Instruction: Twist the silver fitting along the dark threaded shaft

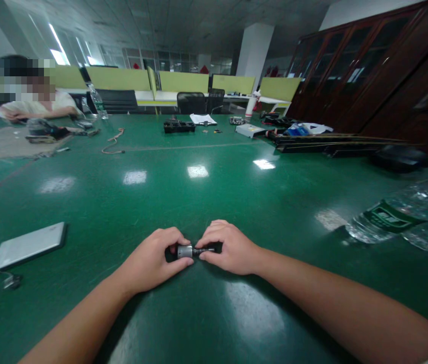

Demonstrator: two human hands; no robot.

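Note:
A small silver cylinder with a ribbed shaft (185,251), which looks like a small motor, lies level between my hands just at the green table's near middle. My left hand (156,258) is closed round the cylinder body, thumb on the near side and fingers on the far side. My right hand (231,247) pinches the dark ribbed shaft where it leaves the cylinder. The shaft's thin bright tip points right, under the curve of my right hand. The cylinder's left end is partly hidden by my left fingers.
A white flat device (28,247) with a cable lies at left. Clear plastic bottles (388,217) lie at right. Farther back are a black tray (179,126), papers (203,119), a cord (114,141) and dark strips (312,143). Another person (39,96) sits at the far left.

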